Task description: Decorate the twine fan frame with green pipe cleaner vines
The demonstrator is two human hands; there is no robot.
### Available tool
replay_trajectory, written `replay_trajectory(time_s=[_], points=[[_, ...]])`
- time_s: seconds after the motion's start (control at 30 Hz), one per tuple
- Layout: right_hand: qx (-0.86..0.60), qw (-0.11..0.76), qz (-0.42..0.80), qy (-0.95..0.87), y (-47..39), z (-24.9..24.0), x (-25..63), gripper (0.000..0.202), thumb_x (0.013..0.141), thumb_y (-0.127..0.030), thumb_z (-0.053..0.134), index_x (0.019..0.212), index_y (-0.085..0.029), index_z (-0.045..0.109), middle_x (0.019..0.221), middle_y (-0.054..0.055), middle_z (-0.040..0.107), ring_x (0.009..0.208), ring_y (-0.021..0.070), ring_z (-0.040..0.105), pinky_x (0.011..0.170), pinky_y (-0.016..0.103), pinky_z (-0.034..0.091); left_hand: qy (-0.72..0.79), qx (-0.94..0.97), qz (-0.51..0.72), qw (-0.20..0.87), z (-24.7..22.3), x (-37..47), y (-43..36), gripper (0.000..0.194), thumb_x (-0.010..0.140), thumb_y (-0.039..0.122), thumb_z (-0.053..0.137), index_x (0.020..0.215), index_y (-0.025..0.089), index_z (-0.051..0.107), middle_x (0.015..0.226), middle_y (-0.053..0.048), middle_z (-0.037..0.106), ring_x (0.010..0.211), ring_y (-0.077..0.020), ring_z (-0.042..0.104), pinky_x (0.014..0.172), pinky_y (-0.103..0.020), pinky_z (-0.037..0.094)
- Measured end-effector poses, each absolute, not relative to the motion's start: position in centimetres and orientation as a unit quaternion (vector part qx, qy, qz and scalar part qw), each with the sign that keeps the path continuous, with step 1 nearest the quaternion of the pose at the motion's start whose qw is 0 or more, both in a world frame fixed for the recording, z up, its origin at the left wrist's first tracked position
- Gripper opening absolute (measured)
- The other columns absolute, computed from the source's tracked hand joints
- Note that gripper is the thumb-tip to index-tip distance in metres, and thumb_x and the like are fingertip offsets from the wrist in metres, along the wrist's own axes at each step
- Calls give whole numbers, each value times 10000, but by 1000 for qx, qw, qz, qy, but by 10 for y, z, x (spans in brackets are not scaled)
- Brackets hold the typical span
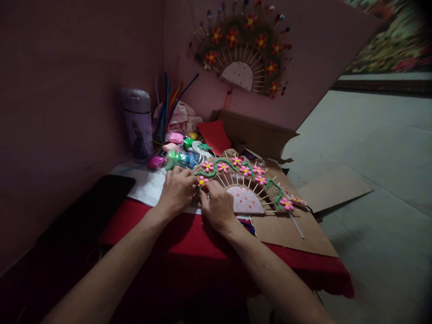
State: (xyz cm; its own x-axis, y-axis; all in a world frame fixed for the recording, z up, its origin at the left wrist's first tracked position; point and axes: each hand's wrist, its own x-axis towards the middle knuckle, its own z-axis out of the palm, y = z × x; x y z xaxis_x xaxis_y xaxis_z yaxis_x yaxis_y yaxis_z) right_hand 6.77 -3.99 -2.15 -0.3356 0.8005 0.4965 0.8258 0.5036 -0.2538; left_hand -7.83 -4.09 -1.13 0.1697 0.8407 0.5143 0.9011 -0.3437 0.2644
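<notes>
A half-round craft fan made of sticks and twine (232, 168) lies on the table in front of me. Pink flowers with yellow centres and a wavy green strip decorate its band, and a pale half-disc with red spots (245, 200) forms its middle. At the fan's left end, my left hand (178, 188) is closed, its fingertips pinched beside a pink flower (203, 181). My right hand (218, 201) meets it there, also closed in a pinch. A bit of green shows between the fingertips, but what they grip is mostly hidden.
A purple bottle (138, 126), pipe cleaners (167, 108) and bagged coloured clay (175, 137) stand behind the fan. Cardboard (286, 231) and white paper (141, 186) cover parts of the red cloth (175, 238). A similar fan (249, 31) hangs on the wall.
</notes>
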Motion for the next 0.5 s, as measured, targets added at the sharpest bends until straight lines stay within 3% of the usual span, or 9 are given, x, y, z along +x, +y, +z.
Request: replay_trajectory(time_s=[0.33, 0.5], points=[[-476, 299, 3, -827, -42, -21, 70, 162, 858, -239, 534, 1001, -206, 604, 966, 57, 652, 893, 194, 594, 697, 280, 397, -569, -774, -265, 87, -11, -75, -41, 108, 785, 231, 597, 746, 225, 698, 846, -77, 640, 904, -273, 462, 723, -405, 318], [-498, 286, 0, -819, -37, -21, 68, 84, 855, -226, 538, 891, -207, 611, 888, 40, 663, 818, 188, 603, 635, 278, 370, -556, -779, -283, 66, -11, -77, -42, 141, 776, 166, 591, 762, 241, 710, 854, -60, 652, 898, -256, 469, 730, -395, 306]])
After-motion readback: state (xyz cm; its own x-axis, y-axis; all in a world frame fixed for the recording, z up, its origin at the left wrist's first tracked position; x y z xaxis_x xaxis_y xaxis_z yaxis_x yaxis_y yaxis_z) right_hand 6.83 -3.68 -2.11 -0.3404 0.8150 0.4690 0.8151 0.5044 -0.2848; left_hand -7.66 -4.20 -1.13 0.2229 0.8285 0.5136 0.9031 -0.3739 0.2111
